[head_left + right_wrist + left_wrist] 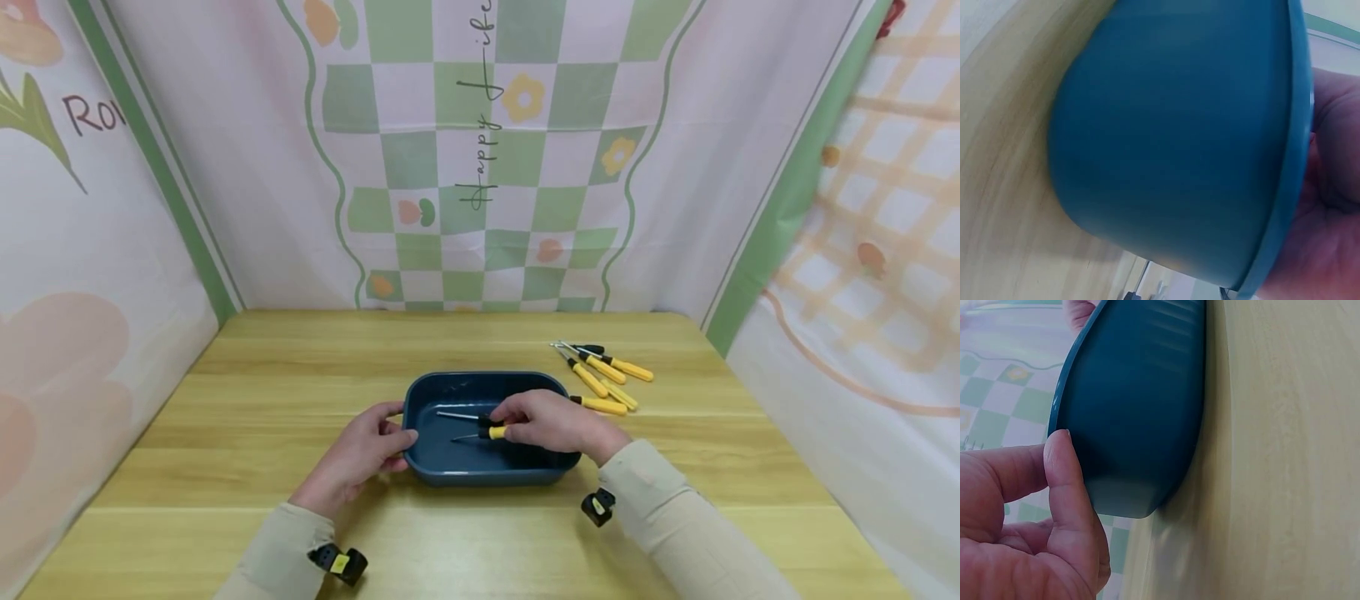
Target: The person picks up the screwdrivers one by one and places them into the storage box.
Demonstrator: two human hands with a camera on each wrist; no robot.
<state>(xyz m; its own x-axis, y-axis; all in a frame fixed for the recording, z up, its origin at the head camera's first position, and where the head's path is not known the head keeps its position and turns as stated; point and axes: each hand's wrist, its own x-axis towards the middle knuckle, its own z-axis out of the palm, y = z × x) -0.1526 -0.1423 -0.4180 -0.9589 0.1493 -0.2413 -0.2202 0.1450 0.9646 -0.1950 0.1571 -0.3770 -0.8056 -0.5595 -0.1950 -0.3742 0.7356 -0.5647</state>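
Observation:
A dark blue rectangular dish (491, 477) stands on the table in the head view. My left hand (367, 450) pinches its left rim, thumb on the edge and fingers against the outer wall; the left wrist view shows this grip closely. Over the dish's right half, my right hand (551, 421) holds a screwdriver (495, 432) with a yellow handle and black collar, its thin shaft pointing left. Just behind it is a second screwdriver (459, 415), also pointing left; the fingers hide its handle. The dish wall (1172, 137) covers the held tools in the right wrist view.
Several yellow-handled screwdrivers (603, 368) lie in a loose pile right of the dish, with a black-handled one (591, 348) behind. Another yellow handle (602, 406) lies close to the dish's right side. Printed curtains (487, 167) hang around the wooden table (285, 375).

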